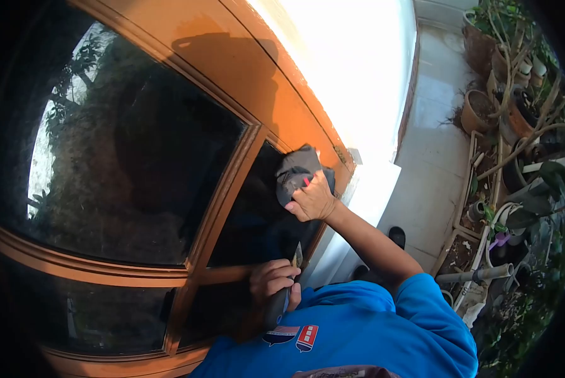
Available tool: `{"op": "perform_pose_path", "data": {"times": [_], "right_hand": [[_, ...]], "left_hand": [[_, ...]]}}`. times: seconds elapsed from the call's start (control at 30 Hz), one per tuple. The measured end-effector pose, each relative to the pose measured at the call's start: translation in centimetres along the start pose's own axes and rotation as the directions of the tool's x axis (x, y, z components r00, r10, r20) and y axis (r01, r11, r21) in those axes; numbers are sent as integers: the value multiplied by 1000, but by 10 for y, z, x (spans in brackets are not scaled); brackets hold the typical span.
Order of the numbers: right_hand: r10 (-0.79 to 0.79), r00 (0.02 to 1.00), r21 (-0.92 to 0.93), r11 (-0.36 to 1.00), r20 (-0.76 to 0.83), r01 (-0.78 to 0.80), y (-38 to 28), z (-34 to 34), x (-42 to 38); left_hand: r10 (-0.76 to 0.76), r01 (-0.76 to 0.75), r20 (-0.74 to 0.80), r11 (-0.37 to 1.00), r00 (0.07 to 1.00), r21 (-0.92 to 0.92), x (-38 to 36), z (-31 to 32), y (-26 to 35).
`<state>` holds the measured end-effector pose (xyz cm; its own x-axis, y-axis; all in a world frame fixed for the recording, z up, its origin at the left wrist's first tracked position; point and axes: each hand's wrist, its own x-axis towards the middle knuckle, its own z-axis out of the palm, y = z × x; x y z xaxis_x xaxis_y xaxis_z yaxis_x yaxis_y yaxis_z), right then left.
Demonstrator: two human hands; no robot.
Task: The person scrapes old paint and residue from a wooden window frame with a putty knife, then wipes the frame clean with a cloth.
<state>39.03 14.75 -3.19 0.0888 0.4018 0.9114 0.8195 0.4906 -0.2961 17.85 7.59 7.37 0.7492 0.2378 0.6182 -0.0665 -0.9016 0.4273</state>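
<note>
Right hand point(312, 201) presses cloth point(295, 173) on window pane point(251, 214).

Right arm outstretched, right hand point(312, 200) in a closed grip, left hand point(273, 280) fisted near chest

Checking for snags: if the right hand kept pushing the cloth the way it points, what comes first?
Probably the wooden frame just beyond the dark cloth that the right hand presses on the glass pane; depth is unclear.

Two hands point(295, 239), one dark cloth point(295, 170), one scraper point(281, 296), three glass panes point(125, 151)
</note>
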Motion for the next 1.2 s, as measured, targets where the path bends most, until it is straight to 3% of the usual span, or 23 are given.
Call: {"op": "perform_pose_path", "data": {"times": [0.03,0.1,0.17,0.27,0.33,0.4,0.5,0.6,0.63,0.67,0.77,0.87,0.9,0.93,0.97,1.03,1.07,1.13,1.2], "right_hand": [[34,996,19,999,82,-36,1,-2,-1],[26,999,47,999,29,-28,4,-3,6],[-62,968,46,996,-241,75,2,-5,52],[-46,961,180,979,-274,98,-4,-63,178],[-84,940,184,971,-331,151,7,-76,220],[-175,910,51,977,-376,209,17,-83,238],[-31,983,93,995,-182,48,16,-77,175],[88,991,116,990,-106,-75,31,-31,55],[119,982,103,989,-148,-105,32,-23,26],[85,993,17,996,-80,-84,37,-20,4],[98,985,208,976,-140,-68,46,-26,42],[-244,944,14,967,-220,253,47,-62,169],[-210,952,110,965,-224,239,30,-81,220],[-318,907,42,939,-275,342,20,-94,264],[-234,956,60,967,-179,248,4,-107,295],[-161,976,65,983,-148,172,-7,-107,313],[-187,959,52,978,-214,203,-6,-105,313],[-226,934,228,929,-277,292,5,-98,293],[-341,888,35,929,-309,369,22,-84,235]], "left_hand": [[-23,23,8,1000,1000,14,1,-1,3],[-37,37,15,999,999,11,1,-1,3],[-12,13,10,1000,1000,-23,-2,0,-1],[-18,18,20,1000,1000,-8,0,-2,0],[-40,40,68,999,997,7,5,-6,7],[-48,48,81,999,996,2,7,-6,4],[-36,37,44,999,998,-21,4,2,-3],[-15,16,29,1000,999,-22,2,6,-6],[0,0,25,999,1000,-34,4,8,-9],[8,-6,27,999,1000,-49,3,8,-9],[89,-89,-17,995,996,-32,2,16,-14],[10,-12,-48,1000,999,-27,-5,21,-8],[15,-16,-32,1000,999,-11,-4,18,-6],[20,-20,-12,1000,1000,2,-4,15,-8],[22,-22,10,1000,1000,13,-4,12,-10],[36,-36,9,999,999,-36,-2,10,-11],[45,-45,7,997,999,-63,0,11,-13],[101,-101,1,993,995,-62,1,13,-21],[73,-73,-17,996,997,-50,4,17,-15]]}}
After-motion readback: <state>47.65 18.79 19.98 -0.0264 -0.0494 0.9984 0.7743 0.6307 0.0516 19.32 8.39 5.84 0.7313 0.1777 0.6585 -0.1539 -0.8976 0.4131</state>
